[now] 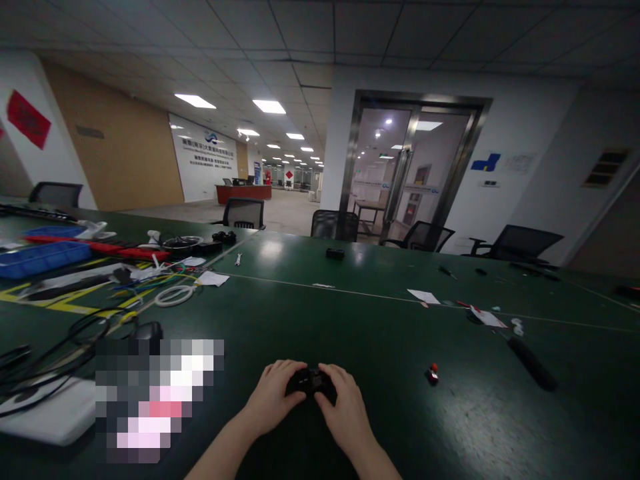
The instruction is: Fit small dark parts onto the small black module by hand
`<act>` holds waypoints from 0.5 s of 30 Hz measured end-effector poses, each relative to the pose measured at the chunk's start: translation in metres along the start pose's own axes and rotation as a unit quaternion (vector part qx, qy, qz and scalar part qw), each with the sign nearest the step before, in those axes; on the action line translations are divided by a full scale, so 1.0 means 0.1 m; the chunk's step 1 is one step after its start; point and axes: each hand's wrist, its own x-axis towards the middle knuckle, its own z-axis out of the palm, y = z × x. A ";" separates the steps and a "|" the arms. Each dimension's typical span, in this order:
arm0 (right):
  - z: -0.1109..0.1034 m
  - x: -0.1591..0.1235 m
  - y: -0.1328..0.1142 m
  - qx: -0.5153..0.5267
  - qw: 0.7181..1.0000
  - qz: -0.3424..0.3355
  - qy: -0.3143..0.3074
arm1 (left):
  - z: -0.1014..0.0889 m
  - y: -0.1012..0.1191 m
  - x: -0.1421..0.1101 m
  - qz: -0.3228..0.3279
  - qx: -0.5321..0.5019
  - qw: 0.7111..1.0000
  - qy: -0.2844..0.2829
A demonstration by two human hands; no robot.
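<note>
Close to me on the dark green table (280, 320), both hands grip a small black device (315, 379). Its exact kind is hard to make out in the dim light. My left hand (274, 395) curls round its left end, with the thumb along the near side. Round the right end bends my right hand (344, 401), its thumb also on the near side. The fingers cover both ends of the device, so only its dark middle shows. It appears to rest on or just above the tabletop.
Cables (95, 327), a white box (55, 407) and a blue tray (45, 259) crowd the left side. A small red item (433, 375) and a black bar (531, 363) lie right. Farther off are a black block (335, 253), a wrench (239, 259) and papers (423, 296).
</note>
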 end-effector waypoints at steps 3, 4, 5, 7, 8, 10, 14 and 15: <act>0.00 0.01 0.01 0.001 1.000 0.003 -0.002 | -0.01 0.02 0.00 -0.001 0.003 1.000 -0.002; 0.00 0.01 0.01 0.001 1.000 0.005 -0.005 | -0.02 0.02 0.00 -0.003 0.004 1.000 -0.003; 0.00 0.02 0.00 0.002 1.000 0.007 -0.008 | -0.03 0.03 0.00 -0.006 0.004 1.000 -0.006; -0.01 0.02 -0.01 0.005 1.000 0.009 -0.015 | -0.04 0.03 0.01 -0.010 0.003 1.000 -0.010; -0.01 0.02 -0.01 0.008 1.000 0.011 -0.018 | -0.04 0.03 0.01 -0.009 0.001 1.000 -0.012; -0.02 0.01 -0.02 0.012 1.000 0.016 -0.024 | -0.03 0.02 0.01 -0.003 -0.003 1.000 -0.015; -0.04 0.00 -0.02 0.012 0.999 0.004 -0.036 | 0.00 -0.03 0.02 0.005 -0.003 1.000 -0.009; -0.05 0.00 -0.02 0.012 0.999 0.000 -0.038 | 0.01 -0.03 0.02 0.006 -0.002 1.000 -0.004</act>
